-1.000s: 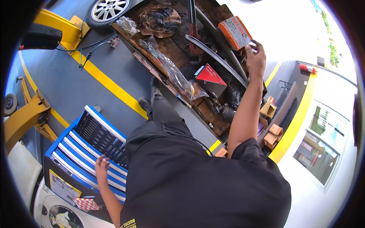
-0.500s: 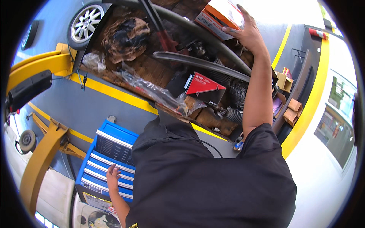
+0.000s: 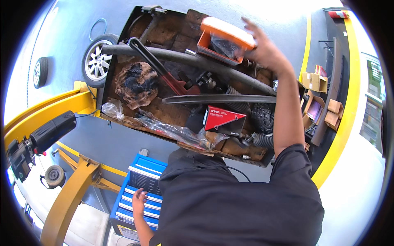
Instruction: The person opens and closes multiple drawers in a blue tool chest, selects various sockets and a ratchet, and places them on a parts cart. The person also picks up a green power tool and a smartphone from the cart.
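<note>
My right hand (image 3: pixel 267 52) reaches to the far side of a brown-lined bin, its fingers spread beside an orange-and-white cardboard box (image 3: pixel 204 44). The box's lid (image 3: pixel 234 33) is raised, and a dark plastic-wrapped thing (image 3: pixel 223 46) shows inside. My thumb is near the lid's right end; whether it touches cannot be made out. My left hand (image 3: pixel 140 197) hangs in front of a blue tool chest (image 3: pixel 137 180), empty, its fingers loosely bent and apart. In the bin lie a red-and-black box (image 3: pixel 223 119), a red-handled pipe wrench (image 3: pixel 172 82) and a long grey bar (image 3: pixel 184 58).
Nearer in the bin are crumpled brown paper with black stains (image 3: pixel 137 85), clear plastic wrapping (image 3: pixel 172 129) and a ribbed rubber boot (image 3: pixel 262 140). A yellow lift arm (image 3: pixel 53 108) stands left, with a wheel (image 3: pixel 98 61) behind. Cardboard boxes (image 3: pixel 314 82) sit right.
The orange-and-white box was closed under my right hand; now its lid is up and its inside shows. My view has shifted, so more of the bin's far side appears.
</note>
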The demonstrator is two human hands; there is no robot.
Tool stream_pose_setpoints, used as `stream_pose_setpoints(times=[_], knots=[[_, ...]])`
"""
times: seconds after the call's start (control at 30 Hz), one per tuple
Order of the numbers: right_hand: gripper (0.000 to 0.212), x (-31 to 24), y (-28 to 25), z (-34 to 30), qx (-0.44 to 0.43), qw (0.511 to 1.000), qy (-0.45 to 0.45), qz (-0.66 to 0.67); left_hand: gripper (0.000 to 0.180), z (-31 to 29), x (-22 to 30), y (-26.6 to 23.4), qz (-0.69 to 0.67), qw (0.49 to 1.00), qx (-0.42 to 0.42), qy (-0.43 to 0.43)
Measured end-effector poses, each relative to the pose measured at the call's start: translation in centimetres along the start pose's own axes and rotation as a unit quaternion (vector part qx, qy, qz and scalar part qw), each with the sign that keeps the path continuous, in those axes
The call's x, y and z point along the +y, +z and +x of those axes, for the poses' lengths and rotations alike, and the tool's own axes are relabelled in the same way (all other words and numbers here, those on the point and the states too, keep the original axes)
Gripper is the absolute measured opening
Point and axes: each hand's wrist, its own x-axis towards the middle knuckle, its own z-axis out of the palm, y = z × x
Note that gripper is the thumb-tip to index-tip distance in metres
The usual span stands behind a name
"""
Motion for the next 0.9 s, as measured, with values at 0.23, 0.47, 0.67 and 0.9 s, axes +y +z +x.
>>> stream_pose_setpoints(times=[0.23,0.47,0.67,0.9], knots=[[0.111,-0.9,3.9,-1.6,0.054,0.998,0.005,0.011,0.039,-1.4,-0.3,-0.1,0.002,1.0,0.015,-0.011],[0.095,-1.7,3.0,0.1,0.14,0.987,-0.054,0.055,0.038,-1.6,-1.0,0.8,0.0,0.999,0.012,-0.034],[0.092,-3.9,2.7,-1.9,0.117,0.992,-0.043,-0.01,0.039,-2.4,-1.7,1.1,-0.023,0.999,0.027,-0.007],[0.095,-6.8,-1.8,-4.2,-0.029,0.978,0.067,-0.194,0.042,-2.7,-5.0,2.8,-0.05,0.998,0.013,-0.042]])
